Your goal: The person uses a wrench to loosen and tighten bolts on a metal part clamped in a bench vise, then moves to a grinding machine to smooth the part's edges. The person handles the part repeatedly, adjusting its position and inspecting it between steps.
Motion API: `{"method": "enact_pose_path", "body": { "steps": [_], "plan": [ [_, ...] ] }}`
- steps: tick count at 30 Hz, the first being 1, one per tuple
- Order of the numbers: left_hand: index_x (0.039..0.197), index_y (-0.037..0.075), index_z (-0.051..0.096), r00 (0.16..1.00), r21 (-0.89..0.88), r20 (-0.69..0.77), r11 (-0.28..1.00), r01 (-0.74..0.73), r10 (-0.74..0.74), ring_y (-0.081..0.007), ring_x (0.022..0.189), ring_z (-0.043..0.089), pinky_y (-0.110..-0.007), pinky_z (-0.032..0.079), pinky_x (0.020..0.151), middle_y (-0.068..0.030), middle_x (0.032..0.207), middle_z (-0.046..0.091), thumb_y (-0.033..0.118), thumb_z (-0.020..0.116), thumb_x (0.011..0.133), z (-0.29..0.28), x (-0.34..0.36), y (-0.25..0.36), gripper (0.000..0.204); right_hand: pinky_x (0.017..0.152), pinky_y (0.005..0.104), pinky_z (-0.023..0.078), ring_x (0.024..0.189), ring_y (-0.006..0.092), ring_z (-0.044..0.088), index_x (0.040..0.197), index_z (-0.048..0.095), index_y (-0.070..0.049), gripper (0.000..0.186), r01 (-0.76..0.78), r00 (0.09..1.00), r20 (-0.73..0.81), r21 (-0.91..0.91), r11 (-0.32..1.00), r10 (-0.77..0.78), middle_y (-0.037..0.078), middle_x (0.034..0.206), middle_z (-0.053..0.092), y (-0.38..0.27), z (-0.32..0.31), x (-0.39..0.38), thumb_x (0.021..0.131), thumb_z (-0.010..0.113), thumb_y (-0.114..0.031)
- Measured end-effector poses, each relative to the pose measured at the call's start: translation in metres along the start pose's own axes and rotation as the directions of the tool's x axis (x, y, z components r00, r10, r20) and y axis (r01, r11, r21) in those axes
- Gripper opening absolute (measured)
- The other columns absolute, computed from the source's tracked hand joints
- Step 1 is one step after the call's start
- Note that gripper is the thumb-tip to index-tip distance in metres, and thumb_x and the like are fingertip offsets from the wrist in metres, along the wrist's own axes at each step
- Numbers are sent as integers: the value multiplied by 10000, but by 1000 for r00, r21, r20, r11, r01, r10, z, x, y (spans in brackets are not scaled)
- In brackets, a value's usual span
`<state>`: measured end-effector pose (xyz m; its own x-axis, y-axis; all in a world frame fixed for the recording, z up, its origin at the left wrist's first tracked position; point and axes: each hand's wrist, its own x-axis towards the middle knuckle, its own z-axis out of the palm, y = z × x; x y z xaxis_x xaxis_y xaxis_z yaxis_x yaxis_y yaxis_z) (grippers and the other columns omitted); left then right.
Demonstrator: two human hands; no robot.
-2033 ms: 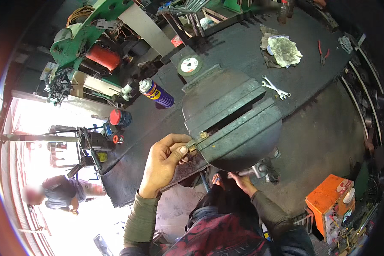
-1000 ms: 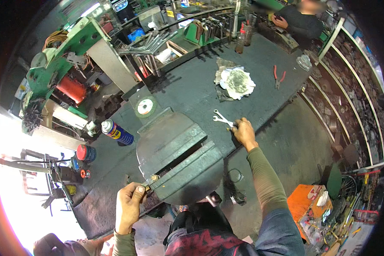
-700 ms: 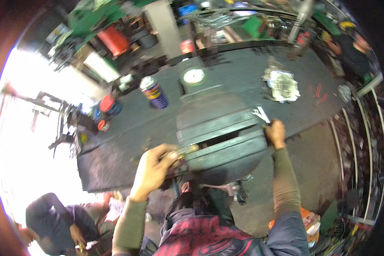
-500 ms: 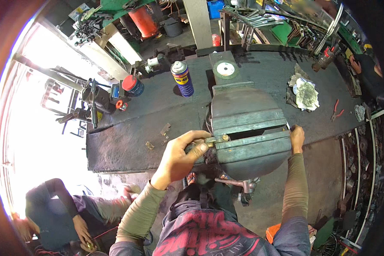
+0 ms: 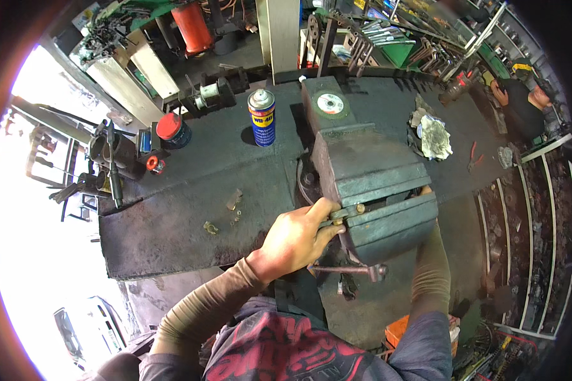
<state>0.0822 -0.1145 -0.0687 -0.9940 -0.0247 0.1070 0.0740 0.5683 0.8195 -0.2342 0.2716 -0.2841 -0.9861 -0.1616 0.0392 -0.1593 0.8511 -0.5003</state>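
Observation:
A large bench vise (image 5: 378,155) stands before me, a dark gap showing between its jaws. At the left end of the jaws, my left hand (image 5: 299,238) pinches a small metal part (image 5: 346,214) with brass-coloured round ends. One end of that part lies over the jaw gap. My right hand (image 5: 427,191) is at the right end of the jaws; only a bit of its fingers shows, the rest being hidden by the vise. Below the front jaw, the vise handle (image 5: 349,270) sticks out toward the left.
A blue spray can (image 5: 262,120) stands left of the vise, near a red-lidded tub (image 5: 173,130). Small metal bits (image 5: 211,227) lie on the bench (image 5: 165,222). A cutting disc (image 5: 330,104) rests behind the vise; a crumpled cloth (image 5: 435,136) and red pliers (image 5: 474,157) lie right. Another person (image 5: 524,105) is at far right.
My view has shifted. My left hand has come in closer over the small part at the jaws. My right hand has slipped lower behind the vise's right end.

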Motion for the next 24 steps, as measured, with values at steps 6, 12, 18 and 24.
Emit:
{"method": "enact_pose_path", "body": {
  "steps": [6, 12, 18, 24],
  "plan": [
    [1185, 42, 533, 996, -18, 69, 999, -49, 50, -391, 867, 708, -437, 559, 747, -205, 923, 693, 180, 765, 861, -7, 4, 0, 421, 559, 249, 407, 677, 74, 532, 941, 724, -20, 116, -185, 898, -264, 501, 846, 353, 2, 832, 651, -84, -97, -75, 917, 664, -117],
    [1117, 11, 519, 983, 8, 1, 983, -184, 184, -419, 834, 681, -459, 546, 723, -210, 894, 661, 188, 791, 786, -7, 11, -2, 463, 448, 172, 284, 546, -2, 399, 1071, 739, -65, 127, 130, 876, -428, 654, 746, 223, -61, 764, 555, -229, -207, -196, 973, 658, -76],
    [1190, -6, 543, 983, -103, -8, 978, -181, 181, -400, 973, 682, -444, 548, 859, -227, 1025, 657, 199, 818, 755, -8, 8, -5, 554, 683, 255, 479, 744, 79, 587, 985, 691, -20, 70, 202, 875, -480, 245, 948, -62, 6, 844, 663, -360, -177, -263, 934, 643, -26],
    [1157, -3, 564, 966, -82, -53, 963, -257, 253, -404, 940, 692, -446, 555, 812, -224, 1007, 670, 197, 807, 791, -4, 9, -10, 483, 608, 345, 514, 635, 236, 694, 989, 681, -48, 79, 61, 807, -589, 144, 988, 36, 135, 736, 689, -407, -117, -250, 915, 671, -73]
  ]
}}
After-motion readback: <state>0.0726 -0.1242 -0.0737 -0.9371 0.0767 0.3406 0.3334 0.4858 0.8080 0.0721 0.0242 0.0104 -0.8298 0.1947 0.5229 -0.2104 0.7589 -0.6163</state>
